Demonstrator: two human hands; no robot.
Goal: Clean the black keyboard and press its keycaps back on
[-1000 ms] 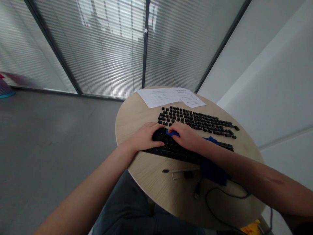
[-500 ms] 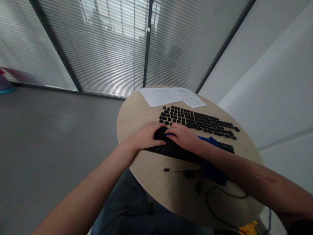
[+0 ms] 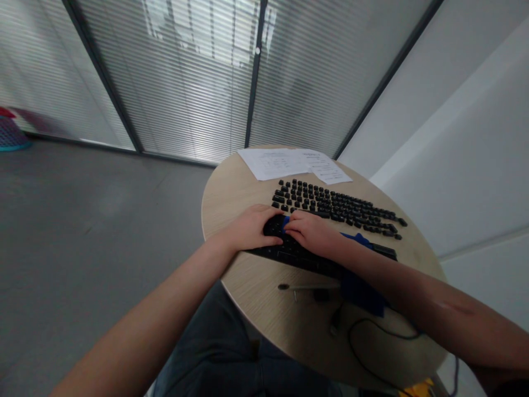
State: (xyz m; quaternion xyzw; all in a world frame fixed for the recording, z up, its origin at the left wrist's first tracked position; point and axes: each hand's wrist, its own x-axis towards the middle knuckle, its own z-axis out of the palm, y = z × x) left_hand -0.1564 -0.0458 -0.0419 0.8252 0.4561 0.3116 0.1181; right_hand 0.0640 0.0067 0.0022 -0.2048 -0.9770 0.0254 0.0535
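Note:
A black keyboard base [image 3: 303,258] without its keycaps lies across the round table. My left hand [image 3: 257,227] grips its left end, thumb on the near side and fingers at the far side. A blue cloth [image 3: 363,295] runs over the keyboard and under my right forearm. My right hand [image 3: 309,230] has its fingers closed on the cloth, pressing it to the keyboard near my left hand. Beyond the keyboard, loose black keycaps [image 3: 334,204] stand in rows.
Printed papers [image 3: 275,164] lie at the table's far edge. A thin brush-like tool [image 3: 308,286] and a black cable [image 3: 359,353] are on the near side of the wooden table [image 3: 248,275]. A basket [image 3: 12,135] stands on the floor at far left.
My right hand has shifted slightly right along the keyboard, its fingers drawn in more. My left hand stays on the keyboard's left end. The whole view has moved a little.

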